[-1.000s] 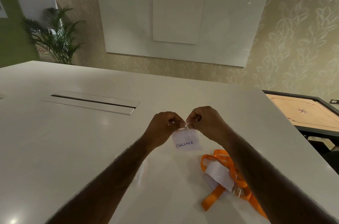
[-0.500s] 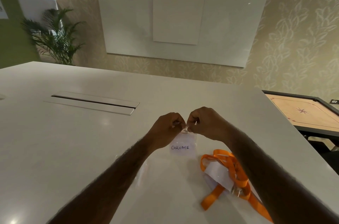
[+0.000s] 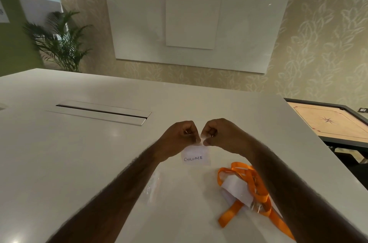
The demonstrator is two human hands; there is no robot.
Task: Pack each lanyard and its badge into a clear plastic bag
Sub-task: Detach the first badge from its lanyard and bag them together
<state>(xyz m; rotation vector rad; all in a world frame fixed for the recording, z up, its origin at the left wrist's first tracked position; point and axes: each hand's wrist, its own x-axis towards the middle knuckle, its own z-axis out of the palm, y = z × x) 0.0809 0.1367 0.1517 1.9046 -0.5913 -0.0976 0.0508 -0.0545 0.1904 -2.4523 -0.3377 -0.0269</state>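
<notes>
Potted plant: a green palm [image 3: 59, 43] stands far left, beyond the table's far edge.
Table: the broad white glossy table [image 3: 59, 163] fills the near scene; both forearms reach over it from the near edge.
Cable slot: a long white flap with a dark slit [image 3: 99, 112] is set into the tabletop, far left of the hands.
Clear bag: a flat clear plastic bag [image 3: 154, 185] lies on the table just right of the left forearm. It shows only as faint glints, and its edges are hard to make out.
Left hand: the left hand [image 3: 179, 135] is curled, with thumb and fingertips pinching the badge's top edge.
Badge: the white paper badge marked CHROME [image 3: 196, 156] hangs below the two hands, which meet at its top; whether its lower edge touches the table I cannot tell.
Right hand: the right hand [image 3: 221, 135] is curled likewise and pinches the same top edge, almost touching the left hand.
Lanyard: a loose orange fabric lanyard [image 3: 249, 183] lies heaped on the table, near and right of the badge, partly under the right forearm.
Second card: a white blank-faced card [image 3: 237, 189] rests among the lanyard's loops.
Carrom board: a wooden dark-framed carrom board [image 3: 328, 121] stands far right, apart from the table.
</notes>
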